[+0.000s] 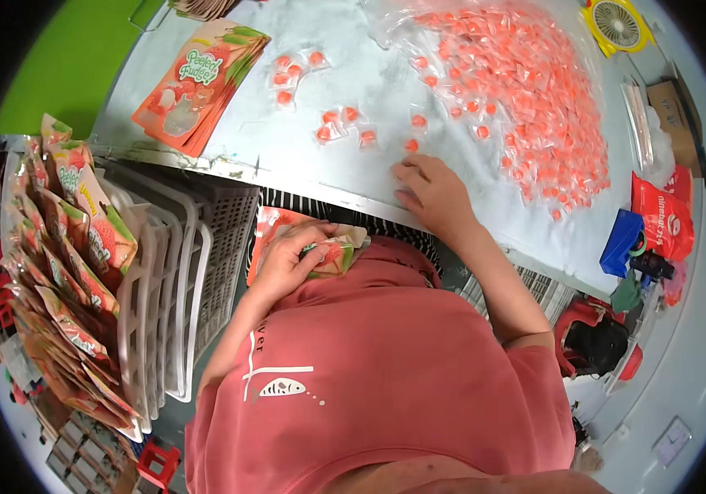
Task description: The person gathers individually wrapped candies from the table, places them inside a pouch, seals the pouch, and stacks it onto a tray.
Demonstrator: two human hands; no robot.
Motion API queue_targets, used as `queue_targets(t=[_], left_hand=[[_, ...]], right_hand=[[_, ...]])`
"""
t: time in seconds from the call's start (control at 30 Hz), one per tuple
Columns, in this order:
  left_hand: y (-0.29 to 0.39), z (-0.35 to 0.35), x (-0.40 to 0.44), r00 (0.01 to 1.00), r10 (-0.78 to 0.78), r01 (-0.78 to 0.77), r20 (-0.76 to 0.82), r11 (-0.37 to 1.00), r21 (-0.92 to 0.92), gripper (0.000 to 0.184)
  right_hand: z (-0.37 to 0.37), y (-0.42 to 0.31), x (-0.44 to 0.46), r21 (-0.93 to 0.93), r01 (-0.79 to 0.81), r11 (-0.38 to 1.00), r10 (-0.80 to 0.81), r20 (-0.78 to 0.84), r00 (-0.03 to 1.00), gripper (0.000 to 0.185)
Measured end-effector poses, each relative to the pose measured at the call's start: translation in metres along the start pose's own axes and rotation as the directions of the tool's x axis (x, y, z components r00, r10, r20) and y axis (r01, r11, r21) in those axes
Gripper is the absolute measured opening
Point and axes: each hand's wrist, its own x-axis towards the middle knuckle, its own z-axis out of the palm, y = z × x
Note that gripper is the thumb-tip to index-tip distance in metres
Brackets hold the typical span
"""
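My left hand is closed on a red and green printed pouch in my lap, below the table's front edge. The fingers cover much of the pouch. My right hand is over the front of the table, fingers loosely bent and apart, with nothing visible in them. Just beyond its fingertips lies a clear-wrapped red candy, with another wrapped candy behind it. To the left are small groups of the same candies. A large heap of wrapped candies spreads over the right of the table.
A stack of flat Peeled Fudge pouches lies at the table's left. White plastic baskets stand below, with many filled pouches on the left. A yellow fan, a blue box and a red bag are at right.
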Motion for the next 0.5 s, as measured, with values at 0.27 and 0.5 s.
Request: queue_targets(t=[0.27, 0.5], left_hand=[[0.001, 0.002, 0.003, 1.000, -0.003, 0.003, 0.008, 1.000, 0.023, 0.010], [-0.001, 0.003, 0.001, 1.000, -0.029, 0.029, 0.005, 0.999, 0.035, 0.019]], right_hand=[[0.010, -0.014, 0.006, 0.064, -0.050, 0.997, 0.052, -0.024, 0.998, 0.017], [0.033, -0.016, 0.060, 0.042, 0.096, 0.994, -0.092, -0.091, 0.992, 0.022]])
